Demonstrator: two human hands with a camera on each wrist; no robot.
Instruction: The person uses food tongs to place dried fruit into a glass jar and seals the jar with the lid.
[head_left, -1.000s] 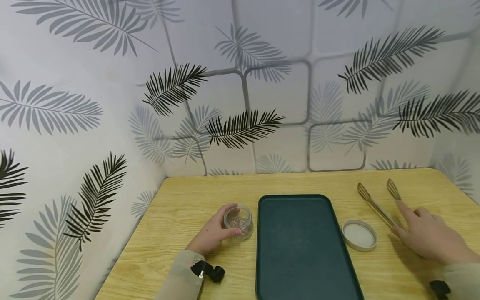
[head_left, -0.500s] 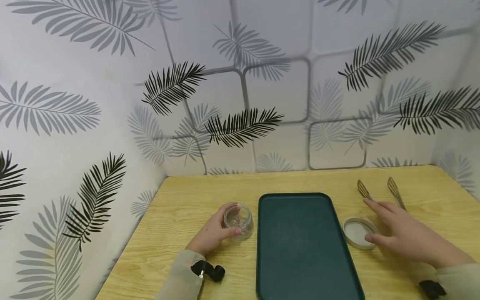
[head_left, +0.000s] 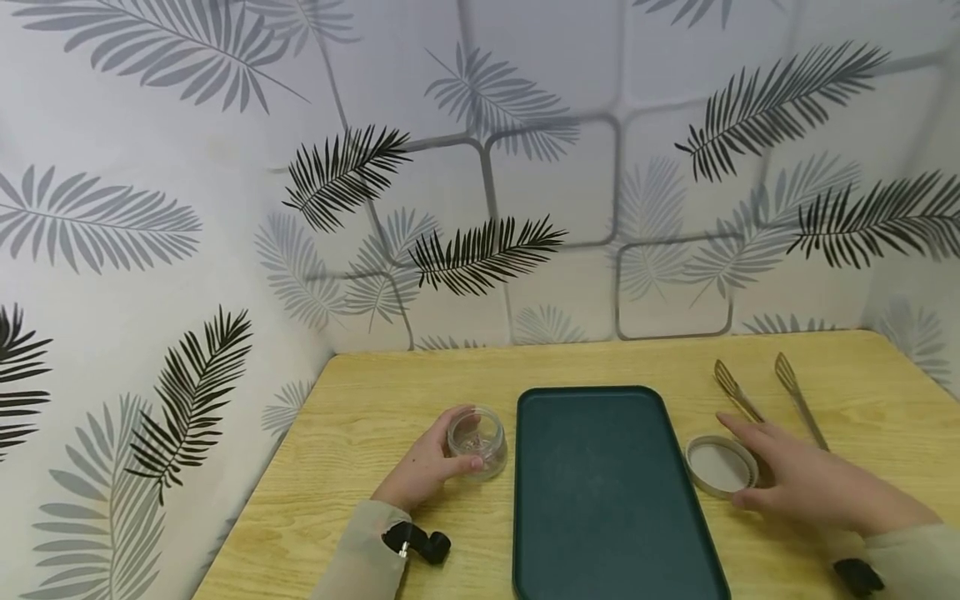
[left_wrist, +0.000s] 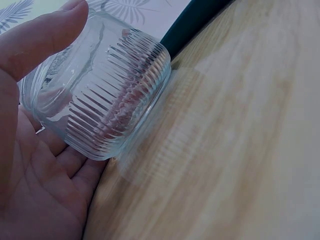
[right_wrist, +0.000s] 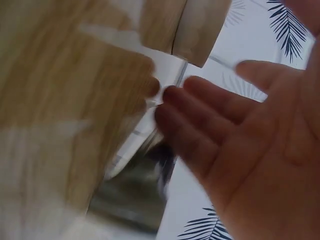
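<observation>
My left hand (head_left: 429,460) holds a small clear glass jar (head_left: 487,442), thumb on the near side and fingers behind it. In the left wrist view the jar (left_wrist: 107,90) has ribbed walls and no lid on it, and its base is close to the wood. On the right, a round pale lid (head_left: 716,467) lies hollow side up beside the tray. My right hand (head_left: 817,479) spreads its thumb and forefinger at the lid's right edge. Its extended fingers (right_wrist: 195,120) show in the right wrist view with nothing gripped.
Between the hands lies a dark green rectangular tray (head_left: 600,492) with a low rim, on the wooden table (head_left: 390,383). Metal tongs (head_left: 802,408) lie behind the right hand, their handle end hidden by it. A leaf-patterned wall covering (head_left: 555,300) stands behind the table.
My right hand has left the tongs, which now lie on the table, and has moved left to the lid. The left hand and jar stay in place.
</observation>
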